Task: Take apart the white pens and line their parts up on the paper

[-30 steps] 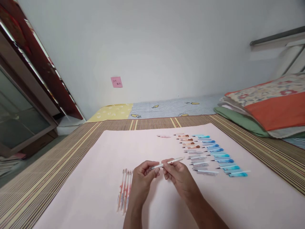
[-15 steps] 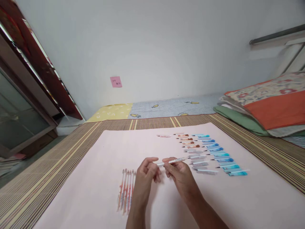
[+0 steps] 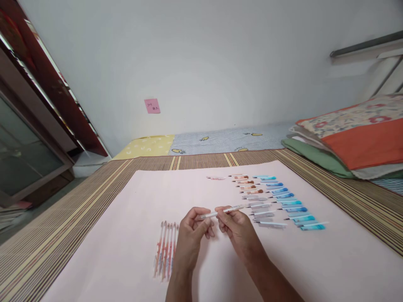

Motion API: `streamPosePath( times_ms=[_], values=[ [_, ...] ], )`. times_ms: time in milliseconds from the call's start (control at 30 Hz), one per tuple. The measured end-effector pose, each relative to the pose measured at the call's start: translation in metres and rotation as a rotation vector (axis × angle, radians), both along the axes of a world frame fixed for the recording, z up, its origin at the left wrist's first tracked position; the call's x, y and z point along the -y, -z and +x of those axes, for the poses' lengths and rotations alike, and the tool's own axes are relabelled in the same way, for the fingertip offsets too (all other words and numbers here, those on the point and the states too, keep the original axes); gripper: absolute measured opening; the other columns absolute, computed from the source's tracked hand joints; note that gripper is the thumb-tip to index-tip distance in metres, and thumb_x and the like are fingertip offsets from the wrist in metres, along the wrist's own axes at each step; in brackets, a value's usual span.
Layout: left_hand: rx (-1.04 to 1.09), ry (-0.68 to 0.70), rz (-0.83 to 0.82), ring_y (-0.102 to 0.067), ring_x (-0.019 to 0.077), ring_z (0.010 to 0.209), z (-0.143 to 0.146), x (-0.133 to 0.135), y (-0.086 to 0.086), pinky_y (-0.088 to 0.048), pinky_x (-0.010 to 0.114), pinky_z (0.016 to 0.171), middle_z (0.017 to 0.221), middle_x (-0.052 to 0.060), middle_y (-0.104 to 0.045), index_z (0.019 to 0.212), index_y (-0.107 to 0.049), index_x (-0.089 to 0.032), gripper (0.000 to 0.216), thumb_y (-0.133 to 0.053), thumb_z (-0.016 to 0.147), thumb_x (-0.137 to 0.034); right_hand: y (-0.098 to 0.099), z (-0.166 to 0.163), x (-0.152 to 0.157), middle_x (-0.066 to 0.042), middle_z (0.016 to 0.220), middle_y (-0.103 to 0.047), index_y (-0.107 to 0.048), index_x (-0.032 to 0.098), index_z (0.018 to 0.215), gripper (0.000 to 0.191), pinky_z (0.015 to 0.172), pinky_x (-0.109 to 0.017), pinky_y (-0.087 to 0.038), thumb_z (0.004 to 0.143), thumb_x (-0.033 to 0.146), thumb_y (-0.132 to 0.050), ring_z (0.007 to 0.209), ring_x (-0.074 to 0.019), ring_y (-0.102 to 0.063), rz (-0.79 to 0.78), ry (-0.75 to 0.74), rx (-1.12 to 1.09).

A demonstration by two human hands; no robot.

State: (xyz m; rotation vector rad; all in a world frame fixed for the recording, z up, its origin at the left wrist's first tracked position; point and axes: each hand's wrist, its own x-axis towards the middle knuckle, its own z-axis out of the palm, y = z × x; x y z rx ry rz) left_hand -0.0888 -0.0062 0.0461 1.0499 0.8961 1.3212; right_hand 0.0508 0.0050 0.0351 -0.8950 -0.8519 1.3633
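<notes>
Head view: striped mat (image 3: 63, 218) runs wall to wall, with a pale pink sheet (image 3: 126, 235) spread flat on it. Glass-fronted cabinet (image 3: 25, 155) stands far left; its contents cannot be made out. Folded bedding (image 3: 355, 142), orange, floral and green, is stacked at the right edge. On the sheet's right half lie two slanting rows of small pen parts, a blue row (image 3: 289, 201) outside and a brown-to-grey row (image 3: 255, 199) just beside it, each piece apart from the next. Five or so slim pens (image 3: 165, 251) lie side by side, touching, left of the wrists. Left hand (image 3: 192, 235) is curled narrow, its fingertips pinching the near end of a thin white pen (image 3: 223, 211). Right hand (image 3: 239, 228) pinches the same pen at mid-shaft. The pen is held above the sheet's centre, nearly level, its far tip pointing toward the grey parts.
</notes>
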Motion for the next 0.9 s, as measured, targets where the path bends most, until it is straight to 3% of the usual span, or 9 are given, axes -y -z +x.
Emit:
streamPosePath(
  times_ms=[67,133,233,333,400,500,733,800,900],
  values=[
    [-0.030,-0.037,-0.031,-0.051,0.0079,0.043,0.0007,-0.0001,0.0022,-0.034,0.021,0.047,0.060,-0.001,-0.064,0.084,-0.064,-0.016,0.034,-0.076,0.081,-0.048,-0.0009,-0.0012,0.0006,0.004,0.054,-0.052,-0.074,0.016,0.078,0.040,0.055,-0.028,-0.033,0.065,0.051,-0.087,0.053,-0.0112,-0.044,0.001,-0.015,-0.020],
    [-0.058,-0.060,-0.094,-0.041,0.0067,0.034,0.0011,-0.0005,0.0055,-0.024,0.022,0.040,0.047,-0.003,-0.055,0.072,-0.061,-0.015,0.045,-0.063,0.087,-0.058,-0.0009,-0.0023,0.0009,0.004,0.054,-0.052,-0.075,0.016,0.082,0.041,0.055,-0.028,-0.034,0.063,0.050,-0.088,0.054,-0.0114,-0.045,0.011,-0.031,-0.031],
    [-0.024,-0.047,-0.132,-0.040,0.0074,0.032,0.0002,-0.0011,0.0077,-0.021,0.022,0.038,0.045,-0.001,-0.054,0.074,-0.063,-0.014,0.058,-0.047,0.091,-0.067,0.0005,-0.0026,0.0005,0.004,0.055,-0.053,-0.075,0.016,0.083,0.042,0.055,-0.027,-0.034,0.062,0.050,-0.089,0.054,-0.0111,-0.046,-0.015,-0.032,-0.053],
    [0.020,-0.008,-0.064,-0.053,0.0089,0.044,-0.0007,-0.0014,0.0050,-0.033,0.020,0.045,0.061,-0.001,-0.065,0.099,-0.065,-0.015,0.044,-0.068,0.084,-0.057,0.0018,-0.0012,-0.0003,0.003,0.057,-0.054,-0.075,0.015,0.082,0.043,0.054,-0.027,-0.033,0.061,0.049,-0.090,0.055,-0.0106,-0.045,-0.074,0.004,-0.101],
    [0.012,0.002,-0.035,-0.057,0.0097,0.050,0.0000,-0.0013,0.0031,-0.038,0.020,0.050,0.066,-0.001,-0.067,0.102,-0.064,-0.016,0.040,-0.080,0.077,-0.045,0.0021,0.0000,-0.0006,0.003,0.058,-0.053,-0.075,0.015,0.081,0.043,0.054,-0.027,-0.033,0.060,0.048,-0.091,0.056,-0.0104,-0.044,-0.090,0.001,-0.118],
    [-0.003,-0.034,-0.055,-0.052,0.0082,0.042,0.0031,-0.0012,0.0036,-0.033,0.020,0.045,0.059,-0.001,-0.065,0.080,-0.061,-0.017,0.035,-0.074,0.081,-0.049,0.0024,0.0009,-0.0008,0.004,0.057,-0.053,-0.076,0.015,0.081,0.040,0.055,-0.026,-0.033,0.062,0.047,-0.091,0.055,-0.0098,-0.044,-0.069,-0.035,-0.101],
    [-0.130,-0.141,-0.211,-0.030,0.0063,0.030,0.0041,-0.0016,0.0104,-0.016,0.023,0.038,0.033,-0.003,-0.040,0.049,-0.051,-0.018,0.066,-0.052,0.085,-0.072,0.0027,-0.0020,0.0004,0.004,0.058,-0.052,-0.077,0.018,0.081,0.037,0.055,-0.025,-0.034,0.060,0.043,-0.093,0.057,-0.0094,-0.045,-0.102,-0.075,-0.187],
    [-0.080,-0.131,-0.177,-0.038,0.0076,0.034,0.0015,-0.0019,0.0090,-0.022,0.022,0.040,0.042,-0.002,-0.050,0.063,-0.061,-0.016,0.059,-0.057,0.084,-0.071,0.0015,-0.0024,0.0005,0.004,0.058,-0.052,-0.077,0.017,0.080,0.038,0.054,-0.025,-0.034,0.058,0.043,-0.094,0.057,-0.0093,-0.044,-0.119,-0.052,-0.199],
    [0.012,-0.062,-0.068,-0.057,0.0113,0.053,-0.0010,-0.0019,0.0051,-0.040,0.022,0.052,0.066,-0.002,-0.064,0.106,-0.066,-0.018,0.049,-0.081,0.073,-0.051,-0.0005,-0.0017,-0.0005,0.002,0.062,-0.055,-0.077,0.016,0.079,0.040,0.054,-0.024,-0.035,0.055,0.043,-0.095,0.059,-0.0092,-0.046,-0.135,-0.012,-0.210]
  ],
)
